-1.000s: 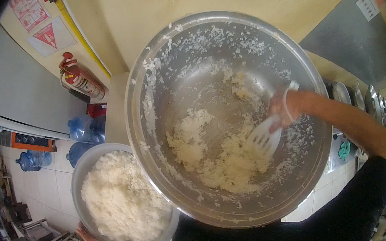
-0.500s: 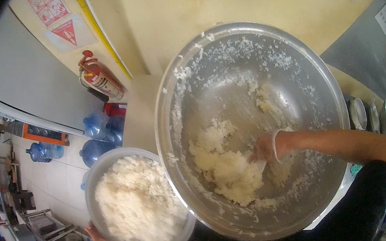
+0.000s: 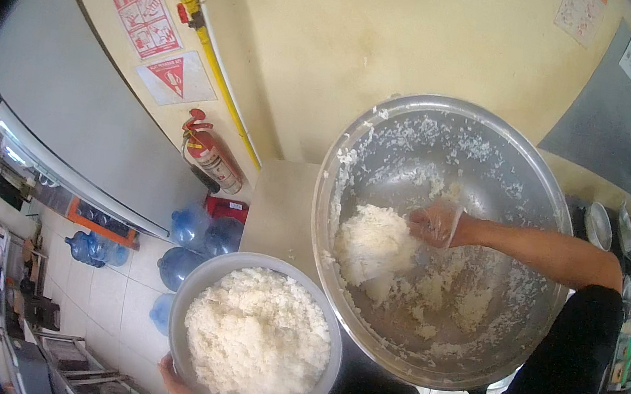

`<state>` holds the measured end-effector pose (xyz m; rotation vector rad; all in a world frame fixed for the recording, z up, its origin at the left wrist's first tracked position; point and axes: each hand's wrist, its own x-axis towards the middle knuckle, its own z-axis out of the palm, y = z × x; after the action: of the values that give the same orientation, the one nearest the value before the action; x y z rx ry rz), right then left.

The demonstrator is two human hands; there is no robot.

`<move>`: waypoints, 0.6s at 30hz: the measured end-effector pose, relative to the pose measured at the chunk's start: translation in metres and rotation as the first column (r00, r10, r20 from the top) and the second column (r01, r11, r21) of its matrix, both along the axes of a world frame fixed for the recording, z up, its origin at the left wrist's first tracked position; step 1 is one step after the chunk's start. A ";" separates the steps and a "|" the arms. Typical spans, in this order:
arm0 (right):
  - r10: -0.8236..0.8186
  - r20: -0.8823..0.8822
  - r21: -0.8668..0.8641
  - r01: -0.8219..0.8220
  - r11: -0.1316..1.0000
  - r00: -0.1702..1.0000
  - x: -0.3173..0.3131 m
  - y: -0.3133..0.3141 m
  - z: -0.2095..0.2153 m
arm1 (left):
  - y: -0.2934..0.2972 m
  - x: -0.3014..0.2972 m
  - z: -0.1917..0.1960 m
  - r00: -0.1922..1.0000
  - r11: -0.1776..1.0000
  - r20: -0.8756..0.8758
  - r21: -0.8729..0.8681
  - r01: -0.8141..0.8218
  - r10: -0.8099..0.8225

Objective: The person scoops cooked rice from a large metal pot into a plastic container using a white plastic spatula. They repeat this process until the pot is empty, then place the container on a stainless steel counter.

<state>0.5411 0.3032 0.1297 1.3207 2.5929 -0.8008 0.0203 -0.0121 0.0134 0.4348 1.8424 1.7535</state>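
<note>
At lower left, the left hand (image 3: 178, 385) gripped the rim of a smaller steel bowl (image 3: 197, 293) heaped with soft, clumpy cooked white rice (image 3: 257, 338), its fingers curled under the edge; loaded like that, it was probably heavy and best held at the rim. To the right, a large, smooth, rounded steel mixing bowl (image 3: 496, 140), its walls flecked with sticky grains, held a loose mound of rice (image 3: 373, 243). The gloved right hand (image 3: 432, 224) pressed into that mound, fingers closed on what looked like a pale scoop.

From my feed it's just the person's own body: right hand (image 3: 432, 224) in a thin clear plastic glove, forearm bare, then a black short sleeve (image 3: 591, 325) — black top fills the bottom. Left hand (image 3: 178, 386) — only fingertips visible, bare as far as I can tell.
</note>
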 end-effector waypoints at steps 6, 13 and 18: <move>-0.153 -0.067 0.062 0.157 0.986 0.986 0.019 -0.012 0.054 | 0.002 0.003 -0.003 0.972 0.997 -0.233 0.068 0.039 -0.022; -0.100 0.096 0.442 0.048 0.896 0.990 -0.007 -0.044 0.172 | 0.002 -0.010 -0.017 0.853 0.993 -0.519 0.065 0.098 -0.050; 0.077 0.185 0.471 -0.157 0.868 0.980 -0.109 -0.078 0.215 | 0.002 0.001 -0.007 0.998 0.956 -0.042 0.291 -0.041 0.056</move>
<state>0.4317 0.2257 0.3451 1.2457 2.8067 -0.0071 0.0209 -0.0101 0.0064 0.5540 1.6433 2.0744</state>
